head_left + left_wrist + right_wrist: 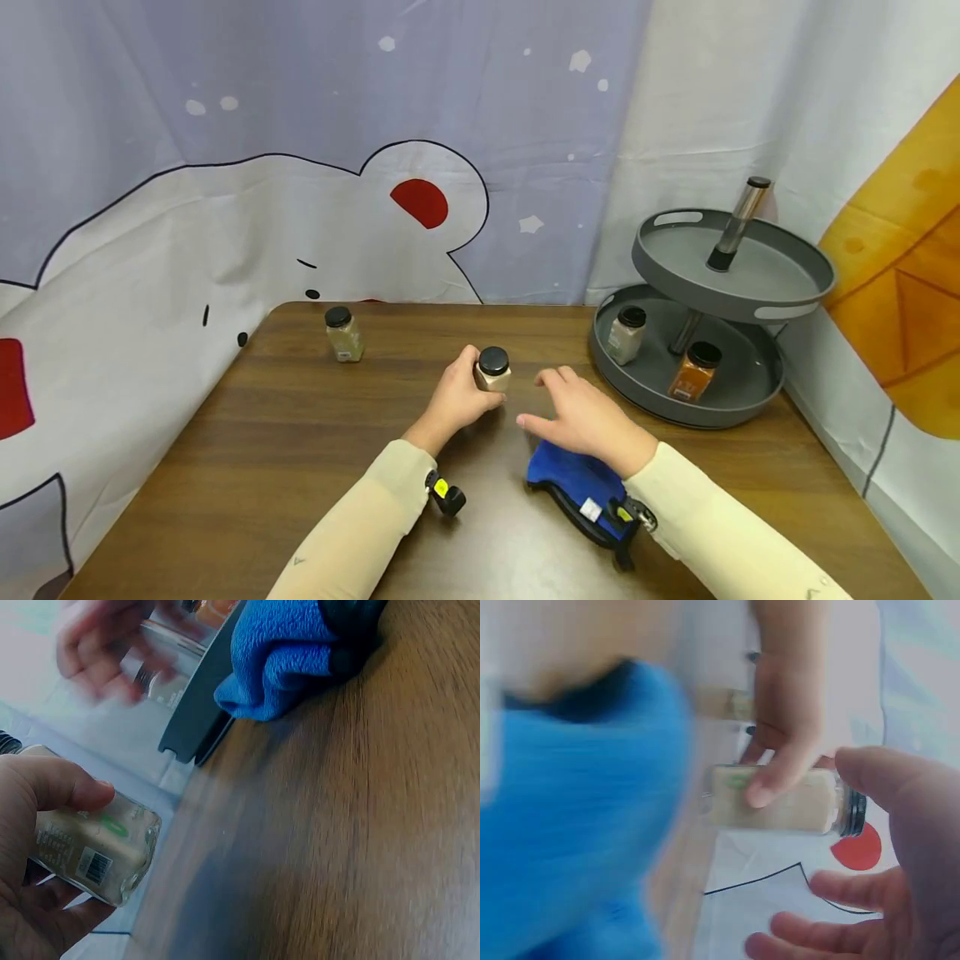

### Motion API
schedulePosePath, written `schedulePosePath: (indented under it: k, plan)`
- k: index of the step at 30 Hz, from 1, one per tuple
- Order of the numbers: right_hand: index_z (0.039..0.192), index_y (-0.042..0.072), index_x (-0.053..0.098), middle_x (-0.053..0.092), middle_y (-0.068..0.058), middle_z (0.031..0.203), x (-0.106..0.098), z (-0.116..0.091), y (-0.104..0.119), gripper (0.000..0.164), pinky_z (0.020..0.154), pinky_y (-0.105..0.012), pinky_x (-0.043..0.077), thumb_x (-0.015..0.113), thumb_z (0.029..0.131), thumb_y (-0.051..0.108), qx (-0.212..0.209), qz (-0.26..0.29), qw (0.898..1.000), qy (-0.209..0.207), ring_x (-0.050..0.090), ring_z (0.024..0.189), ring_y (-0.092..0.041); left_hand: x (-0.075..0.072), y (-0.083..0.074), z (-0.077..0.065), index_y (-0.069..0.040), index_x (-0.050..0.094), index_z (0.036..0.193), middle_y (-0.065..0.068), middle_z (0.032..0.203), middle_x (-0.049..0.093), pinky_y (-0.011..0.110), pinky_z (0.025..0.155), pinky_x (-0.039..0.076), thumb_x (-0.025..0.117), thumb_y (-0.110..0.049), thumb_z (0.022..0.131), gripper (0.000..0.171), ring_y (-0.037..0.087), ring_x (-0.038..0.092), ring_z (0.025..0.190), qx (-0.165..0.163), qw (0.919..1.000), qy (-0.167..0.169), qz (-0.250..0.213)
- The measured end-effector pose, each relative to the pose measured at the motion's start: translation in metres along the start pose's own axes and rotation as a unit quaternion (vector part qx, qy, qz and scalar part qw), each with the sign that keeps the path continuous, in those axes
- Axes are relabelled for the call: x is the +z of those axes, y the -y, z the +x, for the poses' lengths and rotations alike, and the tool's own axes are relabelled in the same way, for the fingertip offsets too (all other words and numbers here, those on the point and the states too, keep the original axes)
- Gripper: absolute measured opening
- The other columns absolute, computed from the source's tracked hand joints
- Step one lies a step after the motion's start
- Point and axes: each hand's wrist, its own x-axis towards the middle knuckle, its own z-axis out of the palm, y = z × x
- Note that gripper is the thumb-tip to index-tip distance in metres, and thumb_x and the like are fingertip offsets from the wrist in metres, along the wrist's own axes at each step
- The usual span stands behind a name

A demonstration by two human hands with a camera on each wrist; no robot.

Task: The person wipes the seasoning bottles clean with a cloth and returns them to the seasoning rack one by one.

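My left hand (pixel 456 397) grips a glass spice jar (pixel 493 372) with a black lid and pale powder inside. In the left wrist view, the thumb lies across the jar's labelled side (pixel 101 844), and its base overhangs the wooden table in that view. My right hand (pixel 588 417) is just to the right of the jar, holding nothing, its thumb and fingers spread apart. Seen from the right wrist, those fingers stand beside the jar's black lid (pixel 853 813). Below the right hand lies a blue cloth (pixel 573 471) with black edging.
Another black-lidded spice jar (pixel 345 335) stands at the back left of the table (pixel 300 433). At the right rises a grey two-tier round tray (pixel 735 275). Its lower tier holds a pale jar (pixel 625 337) and an orange one (pixel 692 375). A printed curtain (pixel 525 167) hangs behind.
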Motion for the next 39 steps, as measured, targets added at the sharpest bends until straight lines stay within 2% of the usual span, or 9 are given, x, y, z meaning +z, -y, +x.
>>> schedulePosePath:
  k: [5, 12, 17, 20, 25, 34, 39]
  plan:
    - [0.137, 0.005, 0.053, 0.057, -0.018, 0.13, -0.012, 0.039, 0.015, 0.07, 0.091, -0.049, 0.052, 0.071, 0.089, 0.052, 0.009, 0.051, 0.998, -0.029, 0.063, 0.108, -0.034, 0.001, -0.005, 0.0, -0.008, 0.05, 0.101, 0.006, 0.095, 0.063, 0.037, 0.076, 0.05, 0.086, -0.009, 0.071, 0.047, 0.021, 0.059, 0.085, 0.023, 0.9997, -0.003, -0.002]
    - [0.125, 0.003, 0.059, 0.057, -0.015, 0.12, -0.021, 0.064, 0.029, 0.057, 0.082, -0.039, 0.051, 0.071, 0.088, 0.044, -0.005, 0.069, 0.997, -0.034, 0.058, 0.094, -0.026, -0.002, -0.012, -0.002, -0.01, 0.049, 0.1, 0.005, 0.09, 0.059, 0.035, 0.071, 0.047, 0.082, -0.008, 0.072, 0.043, 0.02, 0.055, 0.079, 0.034, 0.9993, -0.007, -0.013]
    - [0.11, 0.005, 0.065, 0.059, -0.011, 0.108, -0.023, 0.066, 0.033, 0.04, 0.075, -0.036, 0.051, 0.07, 0.086, 0.037, -0.027, 0.069, 0.996, -0.04, 0.057, 0.088, -0.022, -0.002, -0.015, -0.003, -0.01, 0.051, 0.102, 0.005, 0.093, 0.06, 0.035, 0.072, 0.048, 0.081, -0.009, 0.073, 0.043, 0.021, 0.056, 0.081, 0.023, 0.9996, -0.001, -0.015]
    - [0.105, 0.007, 0.067, 0.06, -0.009, 0.104, -0.024, 0.066, 0.033, 0.034, 0.072, -0.035, 0.052, 0.07, 0.086, 0.035, -0.033, 0.069, 0.996, -0.048, 0.057, 0.085, -0.022, -0.002, -0.017, -0.003, -0.01, 0.051, 0.104, 0.006, 0.096, 0.062, 0.036, 0.074, 0.049, 0.081, -0.009, 0.073, 0.043, 0.022, 0.057, 0.083, 0.022, 0.9996, 0.0, -0.019]
    - [0.107, 0.008, 0.069, 0.061, -0.009, 0.104, -0.024, 0.062, 0.032, 0.033, 0.069, -0.034, 0.051, 0.071, 0.087, 0.035, -0.027, 0.065, 0.996, -0.058, 0.058, 0.081, -0.022, -0.001, -0.019, -0.004, -0.01, 0.053, 0.107, 0.007, 0.099, 0.063, 0.036, 0.075, 0.05, 0.081, -0.009, 0.072, 0.045, 0.022, 0.057, 0.085, 0.035, 0.9992, -0.003, -0.021]
    - [0.108, 0.009, 0.069, 0.061, -0.008, 0.102, -0.025, 0.057, 0.033, 0.033, 0.066, -0.033, 0.049, 0.07, 0.088, 0.035, -0.03, 0.064, 0.995, -0.07, 0.057, 0.079, -0.022, 0.0, -0.021, -0.005, -0.01, 0.052, 0.105, 0.004, 0.093, 0.058, 0.034, 0.073, 0.047, 0.082, -0.011, 0.072, 0.044, 0.02, 0.054, 0.083, 0.06, 0.9978, -0.01, -0.024]
    - [0.108, 0.009, 0.069, 0.061, -0.007, 0.1, -0.025, 0.055, 0.032, 0.033, 0.065, -0.033, 0.049, 0.07, 0.087, 0.035, -0.032, 0.064, 0.994, -0.077, 0.056, 0.078, -0.021, 0.001, -0.022, -0.005, -0.01, 0.051, 0.105, 0.004, 0.095, 0.059, 0.034, 0.075, 0.048, 0.082, -0.011, 0.072, 0.045, 0.02, 0.055, 0.085, 0.061, 0.9977, -0.008, -0.027]
